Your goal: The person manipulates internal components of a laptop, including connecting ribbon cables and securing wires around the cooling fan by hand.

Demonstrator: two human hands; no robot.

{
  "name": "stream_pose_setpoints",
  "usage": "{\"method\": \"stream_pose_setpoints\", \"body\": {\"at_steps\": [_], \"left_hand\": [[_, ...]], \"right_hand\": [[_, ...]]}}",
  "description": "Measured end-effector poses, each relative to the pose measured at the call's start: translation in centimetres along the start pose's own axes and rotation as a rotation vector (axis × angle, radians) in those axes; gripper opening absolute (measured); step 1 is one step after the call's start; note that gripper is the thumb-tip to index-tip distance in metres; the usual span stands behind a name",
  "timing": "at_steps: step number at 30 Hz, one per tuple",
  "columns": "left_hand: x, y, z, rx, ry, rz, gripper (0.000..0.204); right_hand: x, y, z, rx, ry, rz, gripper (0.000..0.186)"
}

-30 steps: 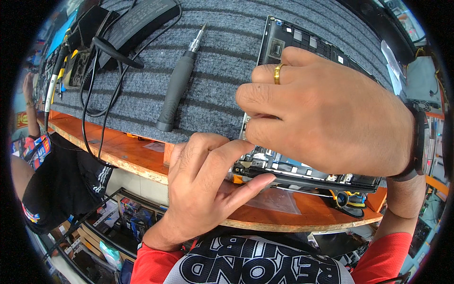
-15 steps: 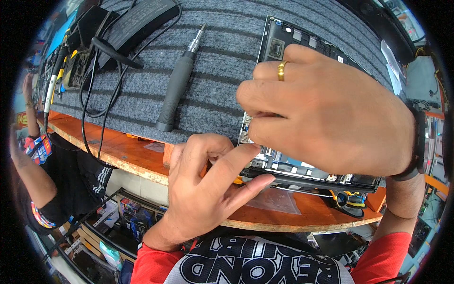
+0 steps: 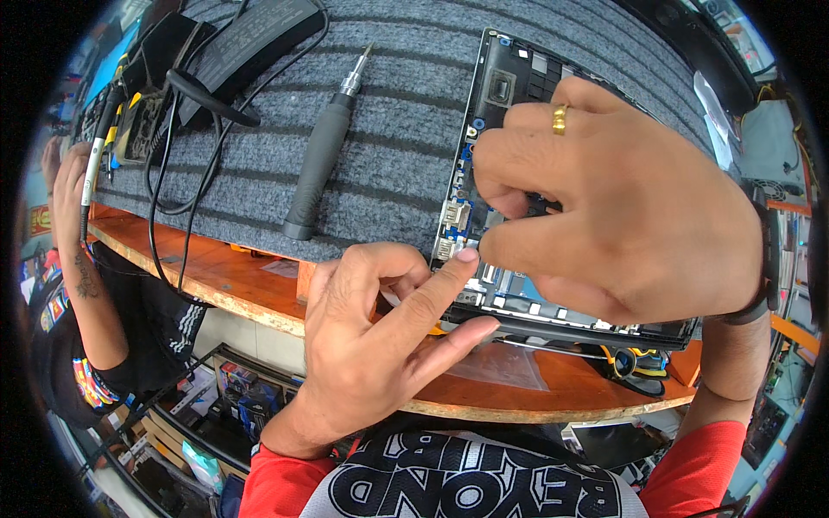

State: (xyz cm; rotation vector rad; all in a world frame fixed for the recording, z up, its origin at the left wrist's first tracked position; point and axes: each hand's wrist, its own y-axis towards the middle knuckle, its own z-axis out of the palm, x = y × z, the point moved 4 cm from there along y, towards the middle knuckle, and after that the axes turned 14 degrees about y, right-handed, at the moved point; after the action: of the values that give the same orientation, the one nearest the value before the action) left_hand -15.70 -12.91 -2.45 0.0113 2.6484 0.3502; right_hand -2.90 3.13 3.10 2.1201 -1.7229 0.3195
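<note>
An opened laptop chassis (image 3: 503,53), black with exposed circuit boards and ports along its left edge, lies on the grey striped mat. My left hand (image 3: 363,332) is at its near left corner, index finger stretched onto the board by the ports and thumb apart below the front edge. The other fingers are curled, and no object shows in that hand. Above the board is my right hand (image 3: 613,207), fingers bent, its index fingertip beside my left one. My right thumb tip is hidden, so anything pinched there cannot be made out. A grey-handled screwdriver (image 3: 321,160) lies left of the laptop.
A black power adapter (image 3: 250,52) with looped cable lies at the far left, near a soldering iron (image 3: 93,164). The mat (image 3: 406,129) covers a wooden bench with an orange front edge (image 3: 216,268). Another person's arm (image 3: 91,285) reaches in at left.
My right hand has moved right and slightly back, uncovering the ports along the laptop's left edge. My left hand stays nearly still. The other person's arm has come up to the bench.
</note>
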Motion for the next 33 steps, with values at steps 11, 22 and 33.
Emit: {"method": "stream_pose_setpoints", "body": {"at_steps": [11,22,33], "left_hand": [[-0.7,-0.2,0.5,-0.05,0.002,0.029,0.061],[-0.4,0.2,0.2,-0.058,-0.001,-0.002,0.057],[0.2,-0.3,0.0,-0.05,-0.047,0.003,0.056]], "right_hand": [[0.8,-0.7,-0.1,0.119,0.125,0.147,0.028],[0.7,-0.5,0.4,0.004,0.085,0.059,0.026],[1.1,-2.9,-1.3,-0.01,0.112,0.126,0.043]]}}
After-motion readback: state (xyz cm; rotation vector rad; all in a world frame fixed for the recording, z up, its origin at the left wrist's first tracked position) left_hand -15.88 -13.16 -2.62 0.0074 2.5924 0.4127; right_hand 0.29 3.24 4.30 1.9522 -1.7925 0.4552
